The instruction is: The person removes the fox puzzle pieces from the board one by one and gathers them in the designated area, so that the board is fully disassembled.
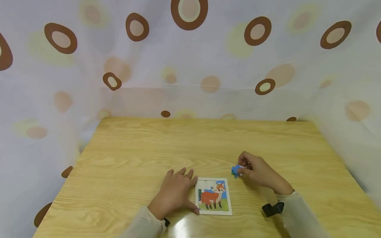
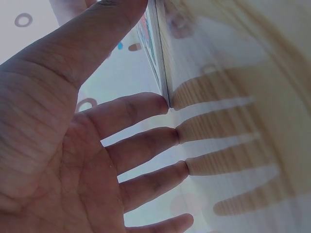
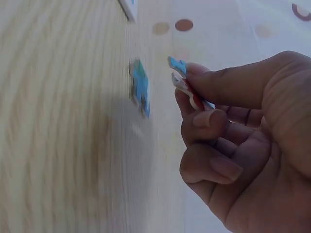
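My left hand (image 1: 175, 191) is spread flat-fingered on the table, thumb and index finger against the left edge of a white-bordered puzzle board (image 1: 230, 198). The board carries a red fox-like animal on blue and green, with a pale bare area at its upper left. In the left wrist view the board's thin edge (image 2: 163, 68) meets the index fingertip. My right hand (image 1: 259, 172) pinches a small blue, white and red puzzle piece (image 3: 182, 82) between thumb and fingers. Beneath it, a blue-green puzzle piece (image 3: 140, 90) lies on the table.
The wood-grain table (image 1: 134, 142) spreads around both hands. Behind it and along the sides hangs a pale curtain (image 1: 190, 59) with brown ring patterns. A black strap device (image 1: 272, 209) sits at the right wrist.
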Demonstrator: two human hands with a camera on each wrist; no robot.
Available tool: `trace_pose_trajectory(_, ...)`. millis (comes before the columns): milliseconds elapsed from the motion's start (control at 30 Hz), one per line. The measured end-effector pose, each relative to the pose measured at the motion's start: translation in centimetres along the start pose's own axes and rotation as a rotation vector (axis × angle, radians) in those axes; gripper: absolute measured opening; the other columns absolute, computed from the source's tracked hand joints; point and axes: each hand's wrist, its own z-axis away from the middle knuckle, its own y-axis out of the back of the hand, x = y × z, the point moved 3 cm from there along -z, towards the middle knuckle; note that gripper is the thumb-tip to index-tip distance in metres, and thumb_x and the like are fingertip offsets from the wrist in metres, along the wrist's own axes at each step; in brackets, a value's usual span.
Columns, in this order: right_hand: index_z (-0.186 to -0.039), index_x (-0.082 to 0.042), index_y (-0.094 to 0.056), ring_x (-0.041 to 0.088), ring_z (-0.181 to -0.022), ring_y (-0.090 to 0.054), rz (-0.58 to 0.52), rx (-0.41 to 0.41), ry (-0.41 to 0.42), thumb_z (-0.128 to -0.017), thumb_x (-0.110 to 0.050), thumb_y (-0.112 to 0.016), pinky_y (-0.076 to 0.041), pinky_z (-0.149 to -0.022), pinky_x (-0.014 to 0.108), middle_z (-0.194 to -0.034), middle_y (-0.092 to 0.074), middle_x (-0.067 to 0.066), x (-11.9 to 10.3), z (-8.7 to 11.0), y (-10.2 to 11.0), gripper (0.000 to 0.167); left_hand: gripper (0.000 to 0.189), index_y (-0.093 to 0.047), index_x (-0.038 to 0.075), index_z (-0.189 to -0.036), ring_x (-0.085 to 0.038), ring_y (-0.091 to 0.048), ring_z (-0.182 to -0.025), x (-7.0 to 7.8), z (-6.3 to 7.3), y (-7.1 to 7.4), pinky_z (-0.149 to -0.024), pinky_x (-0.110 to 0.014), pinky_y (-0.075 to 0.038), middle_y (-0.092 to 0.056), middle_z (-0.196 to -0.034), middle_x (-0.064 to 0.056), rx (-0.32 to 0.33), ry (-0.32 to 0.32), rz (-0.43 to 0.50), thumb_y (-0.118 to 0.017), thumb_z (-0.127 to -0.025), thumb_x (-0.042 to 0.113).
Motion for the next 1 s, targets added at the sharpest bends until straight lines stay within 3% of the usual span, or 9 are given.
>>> trace_pose_trajectory(367,-0.101,-0.003,-0.062,0.009,-0.067,-0.053,0.074,0.043,-0.063,-0.095,0.001,-0.071,-0.047,-0.059,0.026,-0.086,-0.061,0.003,2.5,0.9,2.3,0.011,0.107,-0.062,0.020,-0.145,-0.035,-0.048,-0.142,-0.1,0.3,0.1,-0.109,-0.064,-0.039,-0.051,-0.155,-0.008,0.016,-0.001,0.021,-0.083,-0.057,0.078)
trace_pose_trajectory(1000,-0.096,-0.003,-0.064,0.009,-0.066,-0.051,0.137,0.052,-0.119,-0.094,0.000,-0.072,-0.046,-0.061,0.026,-0.083,-0.058,0.000,4.4,1.4,1.8,0.009,0.107,-0.063,0.021,-0.145,-0.033,-0.049,-0.141,-0.1,0.5,0.5,-0.109,-0.062,-0.039,-0.052,-0.154,-0.007,0.007,0.001,0.011,-0.083,-0.057,0.078)
